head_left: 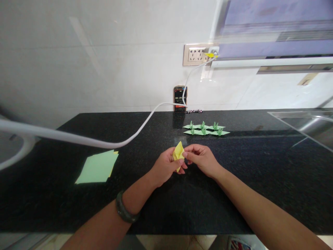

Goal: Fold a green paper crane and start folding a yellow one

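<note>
A partly folded piece of yellow origami paper (178, 151) is held above the dark countertop, its pointed tip upward. My left hand (166, 162) grips it from the left, thumb across its front and fingers behind. From the right, my right hand (201, 158) pinches its edge between thumb and fingers. Beyond my hands, several green folded paper cranes (204, 130) stand in two rows. Off to the left lies a stack of square paper sheets (98, 167), green on top with yellow edges showing beneath.
A phone (180, 99) with a running timer leans on the tiled wall. From the wall socket (197, 54), a white cable (145, 123) runs past the phone and across the left side. A beaded strand (194, 111) lies near the phone. A metal sink (314, 126) is at the right.
</note>
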`<action>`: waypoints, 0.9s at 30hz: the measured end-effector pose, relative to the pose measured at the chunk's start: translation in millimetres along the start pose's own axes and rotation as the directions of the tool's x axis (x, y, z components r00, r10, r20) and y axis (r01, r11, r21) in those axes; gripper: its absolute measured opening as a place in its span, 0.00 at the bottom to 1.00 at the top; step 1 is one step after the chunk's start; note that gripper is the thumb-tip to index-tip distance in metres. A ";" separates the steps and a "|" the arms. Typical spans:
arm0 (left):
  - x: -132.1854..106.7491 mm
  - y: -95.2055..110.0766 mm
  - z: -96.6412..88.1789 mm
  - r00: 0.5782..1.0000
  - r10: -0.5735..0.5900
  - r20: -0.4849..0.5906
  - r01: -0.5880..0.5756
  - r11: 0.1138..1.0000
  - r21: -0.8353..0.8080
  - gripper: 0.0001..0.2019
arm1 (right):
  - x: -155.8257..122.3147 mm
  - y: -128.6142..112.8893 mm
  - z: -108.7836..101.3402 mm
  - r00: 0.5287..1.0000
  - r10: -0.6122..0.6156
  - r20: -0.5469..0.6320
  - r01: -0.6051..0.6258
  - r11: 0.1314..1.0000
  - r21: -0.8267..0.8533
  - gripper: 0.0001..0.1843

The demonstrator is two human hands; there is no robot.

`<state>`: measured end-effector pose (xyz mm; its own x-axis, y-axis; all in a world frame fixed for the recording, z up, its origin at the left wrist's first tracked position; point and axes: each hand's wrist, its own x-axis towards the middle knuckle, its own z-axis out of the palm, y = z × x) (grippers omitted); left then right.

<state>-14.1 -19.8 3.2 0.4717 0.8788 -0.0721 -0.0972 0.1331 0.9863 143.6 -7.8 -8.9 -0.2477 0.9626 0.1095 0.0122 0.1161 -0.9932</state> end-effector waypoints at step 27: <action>-2.9 2.2 1.7 0.987 -0.082 0.139 0.067 0.992 0.106 0.11 | 1.0 0.0 -2.8 0.999 0.010 -0.049 -0.010 1.000 0.008 0.11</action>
<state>-14.3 -22.8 5.8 0.5951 0.7929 -0.1311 0.0278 0.1427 0.9894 146.1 -6.2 -8.7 -0.1995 0.9746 0.1014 0.0063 0.1048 -0.9945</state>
